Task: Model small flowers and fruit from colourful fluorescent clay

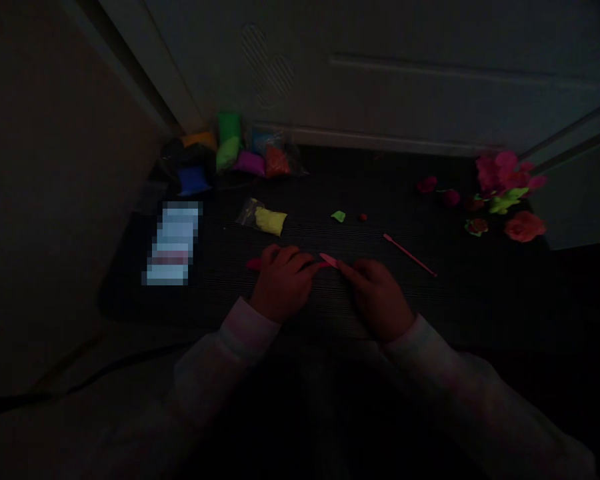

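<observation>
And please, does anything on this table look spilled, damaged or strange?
Nothing looks clearly spilled or damaged in this dim light. Only the bright patch at the left of the table stands out: it shows as coarse blocks, so nothing on it is readable.

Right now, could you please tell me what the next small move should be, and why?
Probably press the pink knife-shaped tool gently down onto the darker pink strip: the right hand grips the tool with its tip by the strip's right-hand end, and the left hand lies across the strip, seemingly able to steady it.
</observation>
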`<state>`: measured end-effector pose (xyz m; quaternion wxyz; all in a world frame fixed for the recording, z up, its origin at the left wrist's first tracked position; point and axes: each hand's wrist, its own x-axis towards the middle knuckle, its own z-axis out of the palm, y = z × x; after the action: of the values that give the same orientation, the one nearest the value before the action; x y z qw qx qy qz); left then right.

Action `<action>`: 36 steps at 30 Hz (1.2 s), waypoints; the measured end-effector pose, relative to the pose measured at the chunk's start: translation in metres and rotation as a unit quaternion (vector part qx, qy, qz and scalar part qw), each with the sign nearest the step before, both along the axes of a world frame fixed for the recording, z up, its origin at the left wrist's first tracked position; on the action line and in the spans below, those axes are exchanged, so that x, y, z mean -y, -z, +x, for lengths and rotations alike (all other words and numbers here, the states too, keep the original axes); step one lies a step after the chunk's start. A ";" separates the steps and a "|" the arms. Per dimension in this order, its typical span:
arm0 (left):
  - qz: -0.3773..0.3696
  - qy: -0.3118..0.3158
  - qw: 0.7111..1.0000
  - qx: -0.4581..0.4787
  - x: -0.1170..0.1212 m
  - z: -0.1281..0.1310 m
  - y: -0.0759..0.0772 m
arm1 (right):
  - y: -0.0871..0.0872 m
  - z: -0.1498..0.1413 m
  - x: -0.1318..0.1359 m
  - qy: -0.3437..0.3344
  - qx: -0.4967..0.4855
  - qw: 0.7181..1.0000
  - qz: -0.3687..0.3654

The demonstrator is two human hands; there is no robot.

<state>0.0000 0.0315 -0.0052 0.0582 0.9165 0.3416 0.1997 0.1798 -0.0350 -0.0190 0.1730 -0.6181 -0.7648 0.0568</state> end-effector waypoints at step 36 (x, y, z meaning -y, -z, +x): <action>0.031 -0.068 0.996 0.048 0.006 -0.011 0.002 | -0.003 -0.008 0.001 0.005 -0.029 1.000 0.000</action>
<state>-0.0111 0.0256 -0.0067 0.0328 0.8817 0.3941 0.2574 0.1719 -0.0356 -0.0160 0.1953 -0.6196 -0.7567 0.0737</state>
